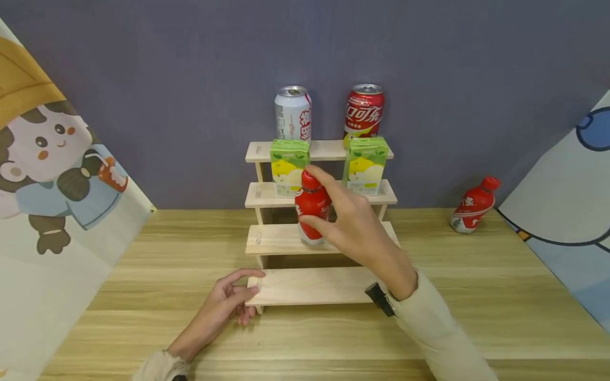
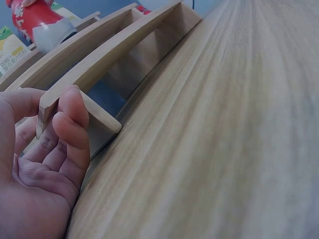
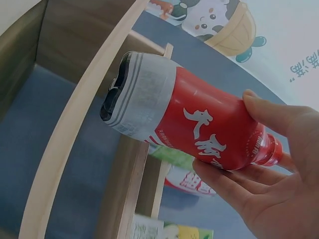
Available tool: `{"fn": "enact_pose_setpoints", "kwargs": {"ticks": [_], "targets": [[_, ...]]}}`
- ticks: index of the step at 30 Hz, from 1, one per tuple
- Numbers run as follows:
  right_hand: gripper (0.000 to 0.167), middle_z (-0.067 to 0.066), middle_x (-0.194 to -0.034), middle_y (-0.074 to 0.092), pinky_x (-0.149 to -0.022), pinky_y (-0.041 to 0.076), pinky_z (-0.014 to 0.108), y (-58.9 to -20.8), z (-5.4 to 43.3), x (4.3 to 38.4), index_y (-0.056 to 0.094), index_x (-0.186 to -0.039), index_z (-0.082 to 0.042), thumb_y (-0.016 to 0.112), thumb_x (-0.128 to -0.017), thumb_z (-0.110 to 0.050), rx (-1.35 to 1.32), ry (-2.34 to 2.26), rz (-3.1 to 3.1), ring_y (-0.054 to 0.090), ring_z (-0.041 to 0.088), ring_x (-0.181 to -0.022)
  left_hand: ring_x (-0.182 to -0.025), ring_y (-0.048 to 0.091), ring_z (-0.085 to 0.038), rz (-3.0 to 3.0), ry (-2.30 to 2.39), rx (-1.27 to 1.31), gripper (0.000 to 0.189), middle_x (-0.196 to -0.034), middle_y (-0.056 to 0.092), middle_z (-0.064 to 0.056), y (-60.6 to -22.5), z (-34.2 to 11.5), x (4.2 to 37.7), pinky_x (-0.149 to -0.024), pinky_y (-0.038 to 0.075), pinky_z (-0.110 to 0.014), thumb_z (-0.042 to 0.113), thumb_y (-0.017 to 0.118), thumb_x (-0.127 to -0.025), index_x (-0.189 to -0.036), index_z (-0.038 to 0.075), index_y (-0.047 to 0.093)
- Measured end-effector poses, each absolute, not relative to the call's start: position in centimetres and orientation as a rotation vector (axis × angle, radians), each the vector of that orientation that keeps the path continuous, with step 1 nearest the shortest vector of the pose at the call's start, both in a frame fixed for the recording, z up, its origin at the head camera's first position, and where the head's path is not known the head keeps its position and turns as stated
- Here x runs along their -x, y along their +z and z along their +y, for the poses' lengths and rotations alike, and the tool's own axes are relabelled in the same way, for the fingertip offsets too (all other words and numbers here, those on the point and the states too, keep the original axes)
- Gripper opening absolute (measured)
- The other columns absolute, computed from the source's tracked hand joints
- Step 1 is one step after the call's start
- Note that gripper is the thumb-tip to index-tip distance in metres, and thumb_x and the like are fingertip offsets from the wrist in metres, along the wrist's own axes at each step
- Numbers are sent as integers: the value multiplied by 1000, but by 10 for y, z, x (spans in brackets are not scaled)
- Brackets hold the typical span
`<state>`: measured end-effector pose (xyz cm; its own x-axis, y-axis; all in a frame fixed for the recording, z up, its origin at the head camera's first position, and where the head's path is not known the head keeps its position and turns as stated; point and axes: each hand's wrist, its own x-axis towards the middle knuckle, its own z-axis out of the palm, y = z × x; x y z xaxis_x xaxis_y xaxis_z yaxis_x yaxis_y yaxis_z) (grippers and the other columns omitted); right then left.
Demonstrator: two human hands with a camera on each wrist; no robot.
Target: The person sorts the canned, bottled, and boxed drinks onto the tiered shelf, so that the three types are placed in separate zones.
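My right hand (image 1: 357, 222) grips a red plastic bottle (image 1: 313, 206) with a red cap and a whitish lower part, thumb on one side and fingers on the other. Upright, the bottle overlaps the second step from the bottom of a wooden tiered rack (image 1: 271, 238). Its dark, lobed base (image 3: 115, 89) shows in the right wrist view, close to a step edge. At the rack's front left corner, my left hand (image 1: 226, 299) pinches the end of the lowest step (image 1: 310, 286); its thumb and curled fingers wrap that board end (image 2: 47, 107) in the left wrist view.
Two green juice cartons (image 1: 290, 168) (image 1: 366, 166) stand on the third step. A white can (image 1: 293, 114) and a red cola can (image 1: 364, 111) occupy the top one. Another red bottle (image 1: 474, 205) leans at the right, by the grey back wall (image 1: 190, 106). Printed side panels flank the table.
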<state>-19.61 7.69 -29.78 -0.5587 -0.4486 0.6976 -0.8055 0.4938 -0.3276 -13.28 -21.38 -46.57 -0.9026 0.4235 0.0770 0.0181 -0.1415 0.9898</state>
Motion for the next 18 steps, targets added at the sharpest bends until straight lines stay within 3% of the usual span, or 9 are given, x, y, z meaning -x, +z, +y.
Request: {"fn": "enact_pose_setpoints", "kwargs": {"ticks": [11, 18], "targets": [[79, 12, -126, 65, -84, 58, 31, -304, 56, 198, 39, -149, -10, 83, -84, -17, -1099, 900, -2152, 65, 19, -103, -52, 61, -11, 1865, 2128, -495, 41, -67, 70, -3, -466, -212, 132, -47, 49, -22, 8, 52, -103, -142, -3, 45], [83, 11, -131, 62, -89, 57, 33, -313, 50, 204, 32, -154, -14, 80, -86, -19, -1076, 923, -2137, 64, 19, -112, -52, 61, -11, 1875, 2124, -501, 40, -67, 70, -3, -466, -213, 132, -47, 49, -21, 8, 52, -103, -142, -3, 44]]}}
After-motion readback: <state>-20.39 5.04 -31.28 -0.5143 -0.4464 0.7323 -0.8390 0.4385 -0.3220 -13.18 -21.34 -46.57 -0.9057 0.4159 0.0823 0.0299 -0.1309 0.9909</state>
